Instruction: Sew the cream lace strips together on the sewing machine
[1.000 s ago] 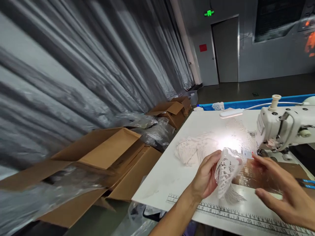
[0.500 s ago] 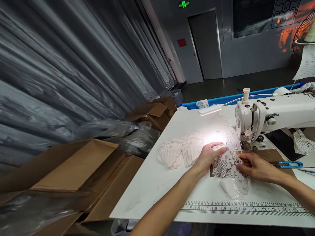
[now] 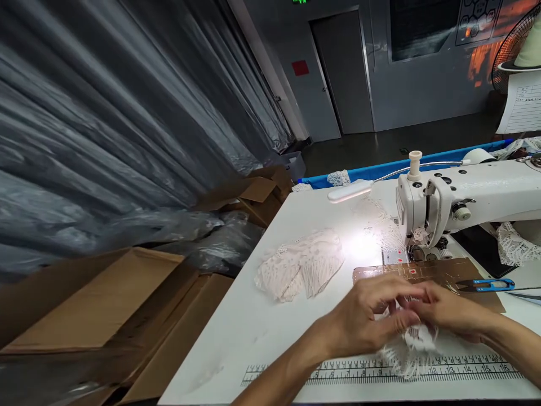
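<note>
We hold white lace [image 3: 418,338] bunched between left hand [image 3: 372,316] and right hand [image 3: 450,310], fingers narrow; looks like adjusting, next move probably calls for even tension.

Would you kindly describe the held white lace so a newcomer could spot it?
Find the white sewing machine at right. Nearer the viewer, overlapping the black printed ruler, is the white lace piece. Unlike the pale lace bundle, it is between both bare hands.
</note>
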A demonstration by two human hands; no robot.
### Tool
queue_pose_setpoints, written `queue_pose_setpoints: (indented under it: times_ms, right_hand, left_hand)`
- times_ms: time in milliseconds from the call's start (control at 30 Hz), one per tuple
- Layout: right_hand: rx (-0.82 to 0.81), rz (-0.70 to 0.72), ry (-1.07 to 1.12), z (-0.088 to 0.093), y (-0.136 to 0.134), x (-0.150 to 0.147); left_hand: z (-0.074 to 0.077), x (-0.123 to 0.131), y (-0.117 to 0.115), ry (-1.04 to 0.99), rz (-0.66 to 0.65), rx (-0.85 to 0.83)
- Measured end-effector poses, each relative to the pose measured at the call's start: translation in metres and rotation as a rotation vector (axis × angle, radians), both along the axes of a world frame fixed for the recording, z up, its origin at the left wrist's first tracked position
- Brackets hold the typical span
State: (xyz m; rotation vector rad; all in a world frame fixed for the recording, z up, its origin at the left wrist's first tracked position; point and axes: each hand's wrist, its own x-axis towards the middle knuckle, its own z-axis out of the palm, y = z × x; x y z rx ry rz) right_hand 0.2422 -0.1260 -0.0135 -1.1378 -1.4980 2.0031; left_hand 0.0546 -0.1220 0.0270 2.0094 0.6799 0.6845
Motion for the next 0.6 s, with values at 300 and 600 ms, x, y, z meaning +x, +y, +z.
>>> queue_pose_setpoints:
  times_ms: [300, 600]
  right_hand:
    - [0.066, 0.472, 0.033, 0.036, 0.002, 0.022]
    - [0.455, -0.249, -0.699, 0.003, 0.052, 0.055]
  left_hand:
    - [-0.009, -0.017, 0.005, 0.142, -0.107, -0.185]
    - [-0.047, -0.014, 0.050, 0.303, 0.394, 0.180]
